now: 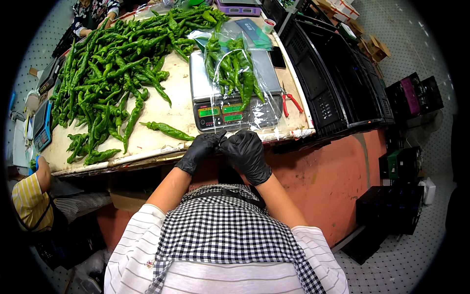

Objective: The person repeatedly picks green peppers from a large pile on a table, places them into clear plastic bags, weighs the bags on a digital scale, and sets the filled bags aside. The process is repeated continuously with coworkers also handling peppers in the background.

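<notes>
A clear plastic bag (262,106) holding several long green peppers (244,70) lies on a digital weighing scale (196,75) with lit displays. The bag's near end reaches the table edge, where my left hand (202,150) and my right hand (248,154), both in black gloves, pinch it close together. Just left of the scale, one green pepper (169,130) lies by itself near my left hand. A large heap of green peppers (110,70) covers the left and back of the table (158,114).
Red-handled pliers (290,101) and a dark phone (277,57) lie right of the scale. Flat bags (253,33) and a small cup (268,25) sit behind. Black crates (312,73) stand against the right side. Co-workers are at the far left (31,198) and back left (91,16).
</notes>
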The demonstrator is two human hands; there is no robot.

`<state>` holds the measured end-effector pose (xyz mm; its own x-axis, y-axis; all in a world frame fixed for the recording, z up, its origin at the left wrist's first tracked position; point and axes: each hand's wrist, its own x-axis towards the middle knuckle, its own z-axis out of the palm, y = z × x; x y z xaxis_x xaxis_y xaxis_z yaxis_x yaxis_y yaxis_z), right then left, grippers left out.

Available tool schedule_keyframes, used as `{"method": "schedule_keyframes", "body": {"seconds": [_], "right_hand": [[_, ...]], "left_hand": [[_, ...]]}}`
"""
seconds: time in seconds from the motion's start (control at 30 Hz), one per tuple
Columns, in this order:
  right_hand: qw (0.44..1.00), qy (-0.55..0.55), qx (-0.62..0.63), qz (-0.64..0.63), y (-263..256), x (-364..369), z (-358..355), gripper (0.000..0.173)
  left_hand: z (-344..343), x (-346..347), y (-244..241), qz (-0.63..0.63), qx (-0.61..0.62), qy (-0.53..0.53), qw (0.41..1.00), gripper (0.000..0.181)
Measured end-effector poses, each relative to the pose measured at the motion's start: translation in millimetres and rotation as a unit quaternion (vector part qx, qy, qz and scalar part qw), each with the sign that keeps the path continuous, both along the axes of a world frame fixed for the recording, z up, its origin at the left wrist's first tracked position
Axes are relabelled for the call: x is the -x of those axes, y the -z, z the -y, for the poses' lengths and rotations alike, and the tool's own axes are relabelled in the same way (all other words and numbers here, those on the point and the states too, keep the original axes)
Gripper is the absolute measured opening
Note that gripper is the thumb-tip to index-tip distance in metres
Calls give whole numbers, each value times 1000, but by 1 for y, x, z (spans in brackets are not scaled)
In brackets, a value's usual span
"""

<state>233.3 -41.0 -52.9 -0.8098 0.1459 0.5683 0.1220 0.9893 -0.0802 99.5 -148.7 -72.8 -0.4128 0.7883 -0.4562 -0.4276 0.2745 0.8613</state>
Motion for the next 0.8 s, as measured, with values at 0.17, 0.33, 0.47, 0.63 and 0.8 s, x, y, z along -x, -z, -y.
{"method": "schedule_keyframes", "body": {"seconds": [0.17,0.33,0.47,0.63,0.8], "right_hand": [[983,-84,150,62,-25,-4,-5,13],[637,34,765,-90,-35,-63,-22,19],[453,-25,874,-174,28,-191,-63,23],[599,444,344,571,104,-339,-90,62],[900,299,284,141,64,-245,-110,88]], "left_hand": [[0,-1,-4,-25,42,12,999,34],[8,4,6,-31,24,3,999,31],[13,9,34,-124,11,4,992,32],[22,14,32,-110,-84,33,990,30],[17,30,10,-581,-54,-111,804,47]]}}
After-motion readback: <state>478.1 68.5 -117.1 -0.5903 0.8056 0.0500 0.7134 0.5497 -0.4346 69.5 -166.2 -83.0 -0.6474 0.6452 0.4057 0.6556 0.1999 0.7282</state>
